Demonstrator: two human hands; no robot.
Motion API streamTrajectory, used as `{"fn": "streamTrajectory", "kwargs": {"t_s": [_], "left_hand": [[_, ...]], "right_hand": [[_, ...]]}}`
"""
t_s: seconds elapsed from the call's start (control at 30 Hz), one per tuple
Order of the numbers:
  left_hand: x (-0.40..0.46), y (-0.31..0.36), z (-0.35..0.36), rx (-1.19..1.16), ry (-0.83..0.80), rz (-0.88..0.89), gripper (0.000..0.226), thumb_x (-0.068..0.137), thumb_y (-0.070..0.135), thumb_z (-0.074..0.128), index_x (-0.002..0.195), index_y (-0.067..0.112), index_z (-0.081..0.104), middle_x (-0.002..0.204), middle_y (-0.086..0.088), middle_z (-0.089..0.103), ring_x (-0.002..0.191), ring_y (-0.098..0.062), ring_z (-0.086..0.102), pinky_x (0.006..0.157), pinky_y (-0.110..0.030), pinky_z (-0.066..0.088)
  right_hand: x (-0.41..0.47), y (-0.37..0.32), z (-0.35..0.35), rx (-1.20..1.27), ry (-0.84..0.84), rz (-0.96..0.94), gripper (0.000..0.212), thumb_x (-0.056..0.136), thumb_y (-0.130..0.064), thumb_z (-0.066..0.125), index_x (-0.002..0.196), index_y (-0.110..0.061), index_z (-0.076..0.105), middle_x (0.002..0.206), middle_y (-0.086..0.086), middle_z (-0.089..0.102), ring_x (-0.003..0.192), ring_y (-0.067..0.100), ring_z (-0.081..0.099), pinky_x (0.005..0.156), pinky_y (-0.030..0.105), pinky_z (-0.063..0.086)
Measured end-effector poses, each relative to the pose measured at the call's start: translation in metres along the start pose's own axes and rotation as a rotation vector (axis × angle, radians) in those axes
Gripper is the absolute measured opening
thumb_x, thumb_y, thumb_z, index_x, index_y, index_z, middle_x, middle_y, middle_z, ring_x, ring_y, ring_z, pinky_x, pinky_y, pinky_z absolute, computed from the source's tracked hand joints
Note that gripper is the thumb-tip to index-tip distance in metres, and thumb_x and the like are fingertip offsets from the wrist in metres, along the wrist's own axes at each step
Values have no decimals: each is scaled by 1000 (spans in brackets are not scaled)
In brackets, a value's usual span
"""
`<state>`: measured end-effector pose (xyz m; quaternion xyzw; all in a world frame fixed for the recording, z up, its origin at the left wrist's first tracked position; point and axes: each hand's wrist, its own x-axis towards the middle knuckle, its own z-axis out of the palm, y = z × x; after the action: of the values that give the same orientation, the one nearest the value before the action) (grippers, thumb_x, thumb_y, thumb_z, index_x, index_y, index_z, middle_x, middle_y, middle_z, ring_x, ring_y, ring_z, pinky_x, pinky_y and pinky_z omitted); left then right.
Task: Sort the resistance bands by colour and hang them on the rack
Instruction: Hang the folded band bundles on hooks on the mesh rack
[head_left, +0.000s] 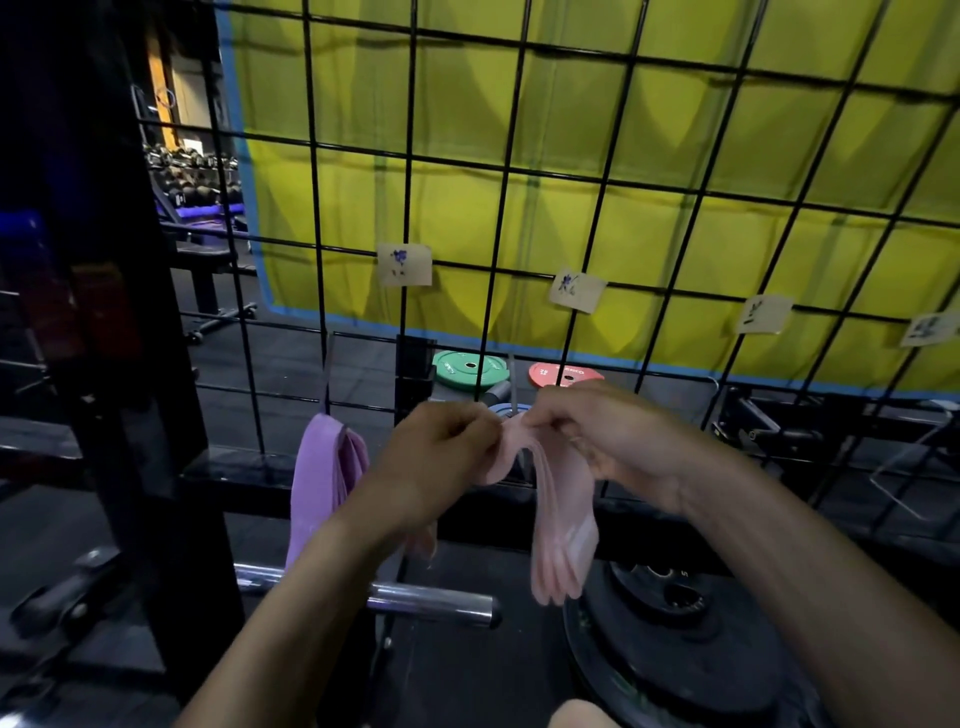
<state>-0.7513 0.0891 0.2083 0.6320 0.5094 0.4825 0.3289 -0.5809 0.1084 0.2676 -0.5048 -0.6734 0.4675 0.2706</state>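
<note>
A black wire grid rack (519, 171) fills the view in front of me. Several pale pink resistance bands (563, 525) hang in a bunch at a metal hook (511, 379) low on the rack. My left hand (441, 452) and my right hand (608, 436) both pinch the top of the pink bunch just below the hook. To the left, purple bands (317, 478) hang from another hook on the rack. Paper labels (404, 264) are clipped to the grid above each hanging spot.
A yellow tarp with blue edging (675, 130) hangs behind the grid. Green (470, 369) and red (563, 374) weight plates lie on the floor beyond. A chrome bar end (431, 603) and a black plate (675, 623) lie below my hands. A dark upright post (104, 312) stands at the left.
</note>
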Motion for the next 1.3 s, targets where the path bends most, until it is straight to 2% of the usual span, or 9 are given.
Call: {"fn": "streamTrajectory", "kwargs": {"t_s": [0.1,0.23,0.4,0.57,0.7,0.83,0.97,1.13,1.3], "left_hand": [[3,-1,-7,-160,-41,-114,31,100,10,50,86,8,77,60,-7,52,50,-11,40,49,-22,30],[4,-12,-12,-142,-121,-182,31,99,13,50,88,2,76,54,-1,47,47,-12,35,47,-26,25],[-1,-19,-4,-17,-61,-141,29,100,15,50,88,5,75,56,7,55,48,-5,44,48,-18,35],[-5,-20,-5,335,-42,22,22,102,22,46,95,24,68,85,11,64,76,-6,60,68,-25,43],[-2,-15,-6,156,-32,-67,31,105,19,40,97,20,69,88,2,67,82,-13,59,72,-30,42],[-6,-16,1,59,-18,-67,35,106,34,41,101,16,71,99,-8,69,94,-22,63,78,-32,45],[-6,-18,2,13,-35,15,30,105,32,48,95,12,69,84,-4,68,73,-12,61,68,-27,46],[-4,-24,-4,25,-82,81,22,103,27,54,90,16,69,70,13,58,64,-3,48,62,-22,37],[-6,-26,-2,61,-63,73,21,104,30,52,102,24,72,80,16,67,67,3,57,61,-13,40]], "right_hand": [[4,16,9,321,-120,121,15,84,-24,58,77,-16,68,63,0,58,53,13,49,57,27,43],[11,29,11,519,-231,225,22,91,-20,49,74,-11,61,56,1,52,44,13,48,62,32,42],[12,37,18,428,-221,210,32,94,-23,47,64,-18,58,58,1,51,49,12,44,53,25,41],[8,40,26,375,-163,146,39,98,-27,50,59,-23,58,60,-1,49,51,12,43,53,25,41],[8,45,26,425,-112,145,51,98,-23,49,48,-24,56,58,-4,46,47,9,41,49,22,37],[7,45,25,492,-97,100,35,101,-18,49,67,-19,58,58,-4,49,47,8,47,49,21,41],[10,42,20,392,-152,75,35,101,-20,51,66,-19,53,56,-4,42,49,10,36,53,25,34],[15,41,16,323,-170,76,9,98,-20,56,94,-14,51,61,-1,33,51,11,27,50,26,27],[7,50,28,261,-61,-24,29,101,-41,53,88,-17,64,61,-7,48,50,8,44,54,26,35]]}}
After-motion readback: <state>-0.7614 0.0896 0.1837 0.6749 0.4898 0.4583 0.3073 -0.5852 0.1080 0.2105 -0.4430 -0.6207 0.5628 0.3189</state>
